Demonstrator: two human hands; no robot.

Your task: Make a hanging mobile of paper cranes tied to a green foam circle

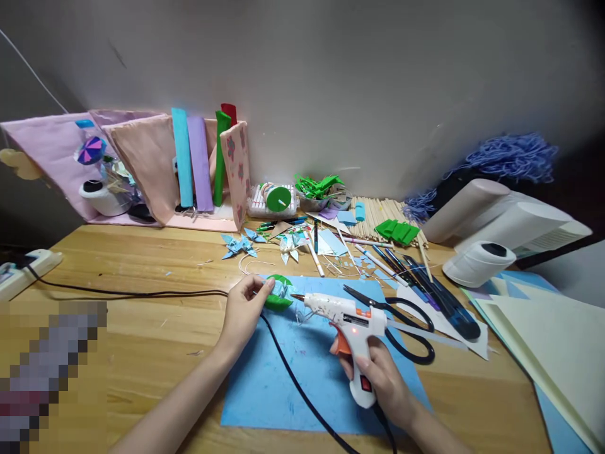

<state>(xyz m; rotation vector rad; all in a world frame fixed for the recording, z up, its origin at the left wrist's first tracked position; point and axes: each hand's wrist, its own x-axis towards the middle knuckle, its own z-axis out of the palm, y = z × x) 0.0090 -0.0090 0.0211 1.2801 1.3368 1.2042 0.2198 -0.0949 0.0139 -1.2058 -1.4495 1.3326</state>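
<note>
Desk point(142, 328): wooden, spread with craft supplies along the wall and to the right.
Blue sheet point(274, 391): lies flat on the desk in front of the person, under both hands.
Fabric organiser point(151, 164): pink, stands against the wall at the back left, with rolled papers upright in it.
Paper sheets point(543, 334): pale stack at the right edge of the desk.
Black cord point(142, 294): runs from the power strip point(26, 268) at the left across the desk and over the blue sheet toward the glue gun.
Scissors point(401, 321): black-handled, lying on the blue sheet just beside the glue gun, on its right.
Glue gun point(350, 328): white with an orange trigger, nozzle pointing left, close to the green piece.
Right hand point(382, 378): fingers closed around the glue gun's grip, one finger at the trigger.
Left hand point(243, 309): fingers pinched on the edge of the green piece, holding it down on the blue sheet.
Green piece point(278, 296): small green paper shape with a pale blue folded bit on it, at the blue sheet's upper left part, between the left hand and the nozzle.
</note>
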